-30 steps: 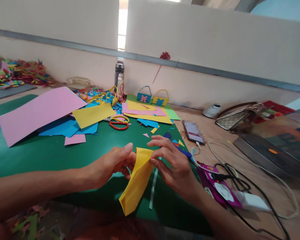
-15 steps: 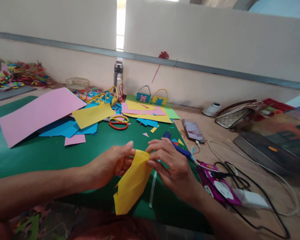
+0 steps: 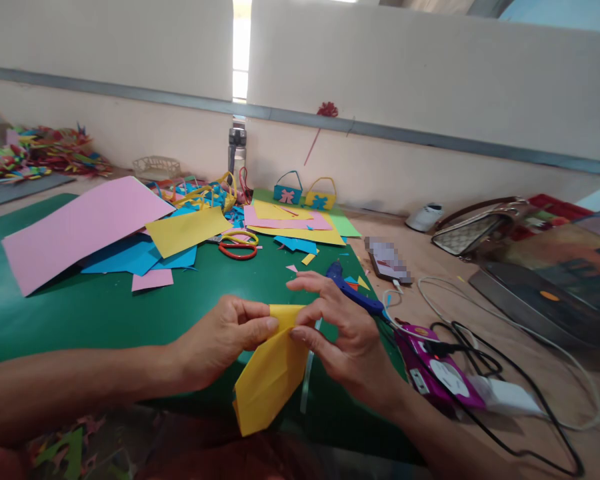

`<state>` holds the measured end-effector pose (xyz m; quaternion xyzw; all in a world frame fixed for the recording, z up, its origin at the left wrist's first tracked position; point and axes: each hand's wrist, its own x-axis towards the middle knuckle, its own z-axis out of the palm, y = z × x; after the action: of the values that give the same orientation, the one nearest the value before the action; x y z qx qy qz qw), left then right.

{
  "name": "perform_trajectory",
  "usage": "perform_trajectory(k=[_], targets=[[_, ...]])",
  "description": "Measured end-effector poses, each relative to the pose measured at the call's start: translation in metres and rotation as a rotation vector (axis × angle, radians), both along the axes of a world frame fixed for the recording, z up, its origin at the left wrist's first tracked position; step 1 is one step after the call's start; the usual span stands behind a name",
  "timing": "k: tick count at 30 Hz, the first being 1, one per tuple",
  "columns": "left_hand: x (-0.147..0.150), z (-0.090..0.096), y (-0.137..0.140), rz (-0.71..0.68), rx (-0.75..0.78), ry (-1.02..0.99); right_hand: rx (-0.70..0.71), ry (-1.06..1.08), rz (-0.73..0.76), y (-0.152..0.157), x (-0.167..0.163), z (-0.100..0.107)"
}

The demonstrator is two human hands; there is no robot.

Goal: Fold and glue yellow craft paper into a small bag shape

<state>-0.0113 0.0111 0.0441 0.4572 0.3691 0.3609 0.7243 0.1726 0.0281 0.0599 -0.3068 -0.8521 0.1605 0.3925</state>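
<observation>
Head view: over the green bench [image 3: 80,313], left hand [image 3: 215,340] and right hand [image 3: 353,343] on folded yellow paper [image 3: 273,390]

Among the loose papers, the biggest is a pink sheet [image 3: 85,233] at the left, with blue paper [image 3: 120,257] partly beneath it and a yellow sheet [image 3: 185,230] at its right corner. Behind these lies a tangle of scraps [image 3: 200,193], near an upright bottle [image 3: 237,157].

Both hands meet at the top of the folded yellow paper, which slants down toward the person above the bench's near edge. The left pinches its upper left part between thumb and fingers; the right holds its upper right edge between thumb and fingertips, one finger raised.

Right of the hands sit a purple socket box [image 3: 427,357] and, farther back, a phone [image 3: 383,257]. A blue glue gun [image 3: 357,297] lies just behind the right hand.

Scissors [image 3: 239,249] with red and yellow handles rest beyond the left hand. Two little handled paper bags, one blue [image 3: 287,194] and one yellow [image 3: 321,201], stand at the back. Smaller again, a clear stick [image 3: 305,393] lies beside the folded yellow paper.
</observation>
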Motion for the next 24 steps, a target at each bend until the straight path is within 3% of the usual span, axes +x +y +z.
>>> perform_trajectory(k=[17, 24], targets=[[0.0041, -0.0005, -0.0054, -0.025, -0.016, 0.025, 0.058, -0.083, -0.176, -0.0038, -0.0027, 0.0025], [0.003, -0.0054, -0.0044, 0.007, -0.107, -0.185, 0.074, -0.114, -0.204, -0.0064, -0.0017, 0.0067]])
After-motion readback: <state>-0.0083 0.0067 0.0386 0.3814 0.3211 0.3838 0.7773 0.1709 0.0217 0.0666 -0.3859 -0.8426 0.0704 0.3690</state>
